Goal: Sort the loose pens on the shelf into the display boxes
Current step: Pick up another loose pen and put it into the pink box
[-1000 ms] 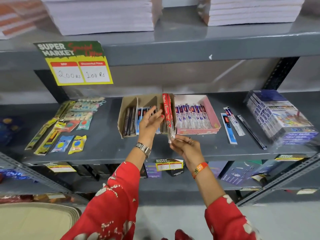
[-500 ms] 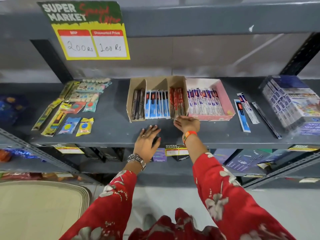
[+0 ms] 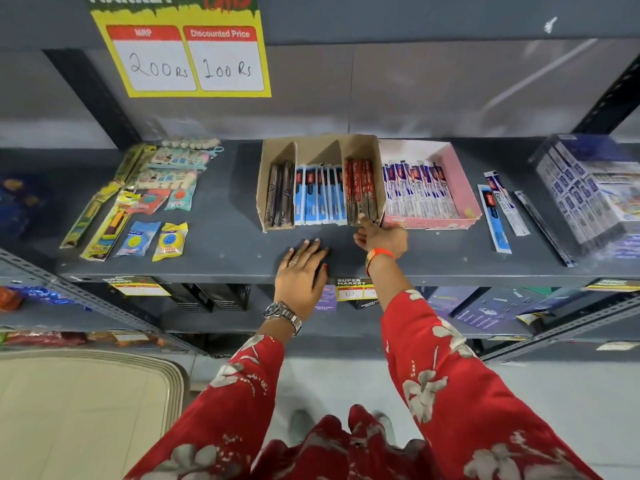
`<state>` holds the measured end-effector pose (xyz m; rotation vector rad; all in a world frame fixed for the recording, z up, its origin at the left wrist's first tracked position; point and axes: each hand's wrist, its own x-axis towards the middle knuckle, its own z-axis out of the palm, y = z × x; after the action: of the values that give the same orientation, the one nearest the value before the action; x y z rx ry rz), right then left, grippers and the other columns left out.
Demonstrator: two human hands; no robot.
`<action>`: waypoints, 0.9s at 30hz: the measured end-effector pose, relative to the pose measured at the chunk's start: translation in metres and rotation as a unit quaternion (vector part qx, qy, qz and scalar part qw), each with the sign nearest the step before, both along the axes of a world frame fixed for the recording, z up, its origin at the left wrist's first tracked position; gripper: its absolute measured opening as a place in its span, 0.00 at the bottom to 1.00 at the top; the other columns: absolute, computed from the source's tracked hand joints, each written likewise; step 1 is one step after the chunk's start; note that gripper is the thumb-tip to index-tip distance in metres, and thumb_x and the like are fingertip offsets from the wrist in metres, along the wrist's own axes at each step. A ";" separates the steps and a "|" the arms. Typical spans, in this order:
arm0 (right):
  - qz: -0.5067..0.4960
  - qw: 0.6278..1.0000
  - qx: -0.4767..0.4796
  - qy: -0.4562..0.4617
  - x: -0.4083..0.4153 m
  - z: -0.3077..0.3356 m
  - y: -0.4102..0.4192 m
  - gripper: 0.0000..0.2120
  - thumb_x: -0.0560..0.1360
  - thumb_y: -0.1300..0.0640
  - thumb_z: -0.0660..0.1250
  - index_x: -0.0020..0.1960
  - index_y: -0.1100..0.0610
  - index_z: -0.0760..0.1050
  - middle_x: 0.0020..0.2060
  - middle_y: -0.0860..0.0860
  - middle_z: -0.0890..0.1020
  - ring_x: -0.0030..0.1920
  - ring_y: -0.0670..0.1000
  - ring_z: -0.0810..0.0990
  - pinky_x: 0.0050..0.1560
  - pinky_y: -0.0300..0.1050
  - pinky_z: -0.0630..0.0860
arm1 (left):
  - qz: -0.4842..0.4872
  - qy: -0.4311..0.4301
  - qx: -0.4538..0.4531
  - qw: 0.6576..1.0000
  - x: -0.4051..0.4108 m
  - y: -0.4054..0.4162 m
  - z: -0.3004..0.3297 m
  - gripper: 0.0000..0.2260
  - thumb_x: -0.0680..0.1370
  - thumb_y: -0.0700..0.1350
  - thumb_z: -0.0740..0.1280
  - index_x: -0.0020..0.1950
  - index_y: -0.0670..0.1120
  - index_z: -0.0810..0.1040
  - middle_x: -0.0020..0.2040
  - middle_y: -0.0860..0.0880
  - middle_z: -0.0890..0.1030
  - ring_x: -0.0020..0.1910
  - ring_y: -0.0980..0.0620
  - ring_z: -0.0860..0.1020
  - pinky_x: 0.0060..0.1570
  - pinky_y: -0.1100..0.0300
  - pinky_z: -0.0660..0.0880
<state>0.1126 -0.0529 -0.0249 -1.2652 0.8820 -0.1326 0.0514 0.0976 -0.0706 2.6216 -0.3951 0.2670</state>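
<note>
Red pens [image 3: 361, 188], carried upright in the right hand [image 3: 382, 237] a second ago, are now lying in the cardboard box [image 3: 320, 152]'s right compartment, that hand's loose fingertips nudging their ends. Left hand [image 3: 302, 270], open, is resting flat at the shelf [image 3: 221, 237]'s front edge. Three loose pens [image 3: 504, 209] are still waiting beyond the pink box [image 3: 460, 181], toward the shelf's right end.

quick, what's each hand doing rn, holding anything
Left hand: open, flat on the shelf, holding nothing.
Right hand: holding nothing, fingertip touching the red pens.
</note>
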 end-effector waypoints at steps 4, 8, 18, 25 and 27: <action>0.020 0.999 -0.024 -0.013 -0.018 -0.004 -0.020 0.14 0.67 0.61 0.76 0.39 0.60 0.70 0.29 0.57 0.80 0.19 0.48 0.76 0.21 0.39 0.76 | 0.016 -0.011 -0.019 1.000 -0.001 -0.004 0.002 0.17 0.76 0.47 0.56 0.63 0.47 0.72 0.66 0.46 0.74 0.69 0.48 0.67 0.70 0.50 0.58; -0.002 0.990 -0.142 -0.006 -0.041 -0.007 -0.061 0.09 0.67 0.61 0.73 0.39 0.58 0.72 0.30 0.56 0.80 0.20 0.47 0.79 0.24 0.40 0.78 | 0.036 -0.013 -0.058 0.998 0.001 -0.014 0.006 0.16 0.75 0.42 0.61 0.62 0.43 0.73 0.63 0.42 0.77 0.64 0.45 0.72 0.69 0.48 0.62; 0.019 0.846 -0.524 0.092 -0.064 0.003 -0.174 0.10 0.73 0.55 0.66 0.48 0.62 0.78 0.46 0.64 0.81 0.54 0.64 0.76 0.47 0.55 0.76 | -0.129 -0.030 0.027 0.991 0.004 -0.107 0.012 0.16 0.75 0.43 0.61 0.62 0.40 0.73 0.62 0.42 0.77 0.64 0.45 0.73 0.68 0.47 0.61; 0.083 0.779 -0.585 0.210 -0.059 0.004 -0.199 0.20 0.76 0.48 0.61 0.56 0.64 0.78 0.57 0.62 0.77 0.63 0.62 0.67 0.58 0.56 0.70 | -0.115 -0.063 0.105 0.986 0.001 -0.118 0.004 0.17 0.75 0.45 0.60 0.63 0.41 0.72 0.64 0.43 0.75 0.64 0.45 0.72 0.65 0.43 0.64; 0.087 0.774 -0.592 0.206 -0.058 0.005 -0.199 0.18 0.76 0.50 0.62 0.55 0.64 0.78 0.56 0.61 0.78 0.63 0.62 0.67 0.58 0.56 0.69 | -0.118 -0.074 0.112 0.984 0.000 -0.117 0.003 0.18 0.75 0.46 0.58 0.63 0.41 0.72 0.63 0.44 0.76 0.63 0.45 0.73 0.64 0.43 0.66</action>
<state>0.0542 -0.2514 -0.0197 -2.6397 1.0713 -0.2952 0.0517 -0.0197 -0.0679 2.7457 -0.8232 0.3562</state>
